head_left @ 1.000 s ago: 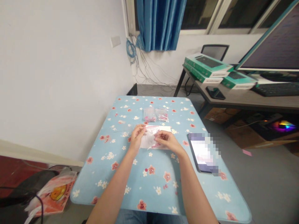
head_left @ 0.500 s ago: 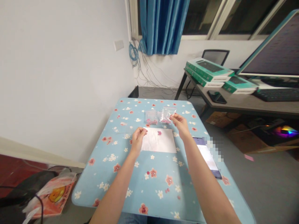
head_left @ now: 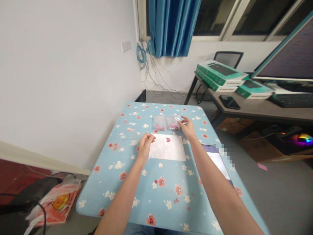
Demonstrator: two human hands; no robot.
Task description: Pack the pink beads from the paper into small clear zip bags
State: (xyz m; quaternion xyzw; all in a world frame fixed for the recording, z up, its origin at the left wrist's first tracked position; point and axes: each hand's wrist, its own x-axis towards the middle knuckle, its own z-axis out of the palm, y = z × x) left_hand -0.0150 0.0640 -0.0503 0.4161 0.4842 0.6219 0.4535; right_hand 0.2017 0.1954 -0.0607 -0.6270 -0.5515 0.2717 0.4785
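Note:
A white sheet of paper (head_left: 168, 150) lies on the flowered blue table (head_left: 110, 182), with a small cluster of pink beads (head_left: 168, 139) near its top edge. Behind it are two clear bags of pink pieces, the left bag (head_left: 159, 122) and the right bag (head_left: 173, 121). My left hand (head_left: 146, 145) is at the paper's upper left corner, fingertips pinched on something I cannot make out; a faint clear thread seems to run left from there. My right hand (head_left: 187, 127) is at the right bag's edge, thumb and index finger apart, the bag resting on the table.
A tablet or phone (head_left: 217, 161) lies under my right forearm at the table's right side. To the right, a desk (head_left: 259, 109) bears green keyboard boxes (head_left: 222, 73), a black phone (head_left: 230, 101), a keyboard and a monitor. A wall stands at the left.
The right bag, held up and tilted before, now lies lower on the table beside the other bag. My right hand's fingers have parted. My left hand has hardly moved.

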